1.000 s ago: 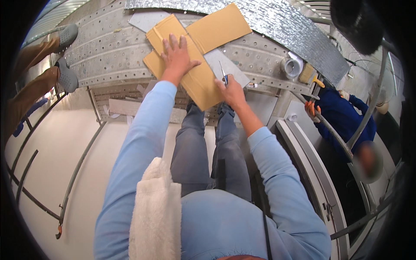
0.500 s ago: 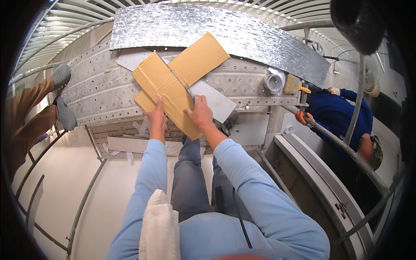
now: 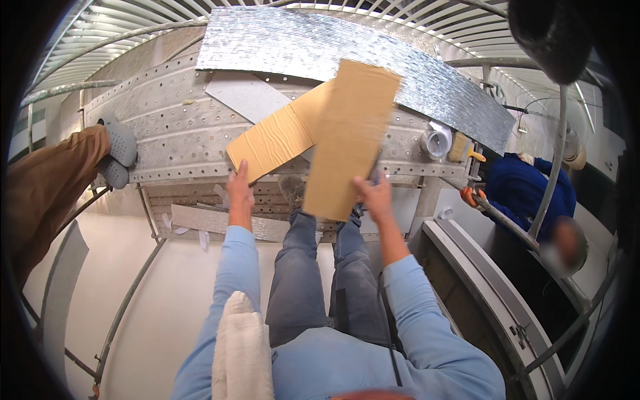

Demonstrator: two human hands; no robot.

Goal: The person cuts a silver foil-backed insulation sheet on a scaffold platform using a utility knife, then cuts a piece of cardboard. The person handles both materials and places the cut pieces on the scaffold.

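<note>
My right hand (image 3: 377, 199) grips the right edge of a tan sheet (image 3: 350, 143) near its lower end and tilts it up. A small blue item, its kind unclear, shows at the fingers. My left hand (image 3: 241, 190) pinches the near-left corner of a second tan sheet (image 3: 273, 141) with a wrinkled face. This one slants across the perforated metal platform (image 3: 167, 140), its far end hidden behind the first. Under them, a light grey board (image 3: 247, 93) lies diagonally, partly covered.
A long silvery foil-faced sheet (image 3: 287, 37) spans the platform's far side. A white tape roll (image 3: 437, 142) and a yellow-handled brush (image 3: 467, 150) sit at right. Brown-trousered legs (image 3: 73, 150) stand at left; a person in blue (image 3: 530, 190) is beyond the railing at right.
The upper tan sheet has moved right and turned more upright with my right hand. My left hand has shifted to the lower tan sheet. The legs at left have come further in.
</note>
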